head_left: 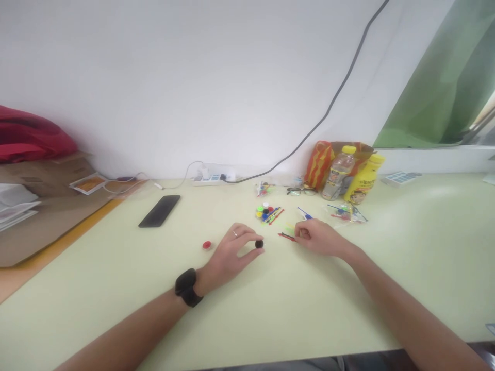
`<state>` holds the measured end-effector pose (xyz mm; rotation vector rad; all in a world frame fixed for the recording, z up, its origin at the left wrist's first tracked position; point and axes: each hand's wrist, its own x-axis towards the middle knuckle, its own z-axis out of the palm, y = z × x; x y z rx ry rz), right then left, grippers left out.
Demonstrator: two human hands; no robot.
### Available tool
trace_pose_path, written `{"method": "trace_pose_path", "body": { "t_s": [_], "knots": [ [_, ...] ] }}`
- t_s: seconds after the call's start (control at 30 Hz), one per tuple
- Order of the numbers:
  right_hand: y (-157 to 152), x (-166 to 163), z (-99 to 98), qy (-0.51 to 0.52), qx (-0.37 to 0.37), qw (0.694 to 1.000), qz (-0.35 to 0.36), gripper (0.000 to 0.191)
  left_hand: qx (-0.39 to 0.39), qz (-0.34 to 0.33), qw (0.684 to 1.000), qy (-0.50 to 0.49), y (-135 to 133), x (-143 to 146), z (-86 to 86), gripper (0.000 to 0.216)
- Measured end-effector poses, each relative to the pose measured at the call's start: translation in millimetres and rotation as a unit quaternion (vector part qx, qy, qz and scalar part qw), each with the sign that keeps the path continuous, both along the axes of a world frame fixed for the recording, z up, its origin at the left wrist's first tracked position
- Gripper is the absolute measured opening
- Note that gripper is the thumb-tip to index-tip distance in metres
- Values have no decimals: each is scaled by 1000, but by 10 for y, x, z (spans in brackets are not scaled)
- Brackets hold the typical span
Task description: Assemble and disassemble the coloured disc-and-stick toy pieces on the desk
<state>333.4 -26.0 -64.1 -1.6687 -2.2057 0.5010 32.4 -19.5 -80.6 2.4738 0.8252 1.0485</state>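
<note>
noted left hand just below frame centre, pinching black cap between thumb and fingers. noted right hand right of centre, fingers curled at red stick; cannot tell whether gripping or only touching. recorded red cap left of centre, coloured caps just above both hands, phone at left, yellow bottle at right.

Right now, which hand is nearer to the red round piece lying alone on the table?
Left hand: it is just to the right of the red round piece, apart from it. The right hand is farther to the right.
</note>
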Motion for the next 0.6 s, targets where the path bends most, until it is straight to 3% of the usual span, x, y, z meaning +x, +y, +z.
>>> {"method": "trace_pose_path", "body": {
  "t_s": [0.23, 0.33, 0.47, 0.6],
  "knots": [
    [10, 2, -19, 61, 29, 998, 13, 13, -47, -94, 985, 137, -67, 26, 64, 24],
    [-19, -51, -7, 105, 49, 993, 28, 14, -66, -71, 984, 151, -60, 19, 56, 29],
    [-72, -179, -14, 168, 12, 984, 53, 16, -106, -22, 986, 128, -47, 2, -11, 36],
    [-128, -337, -69, 211, -8, 973, 94, 11, -139, 12, 987, 78, -36, -8, -71, 61]
  ]
}}
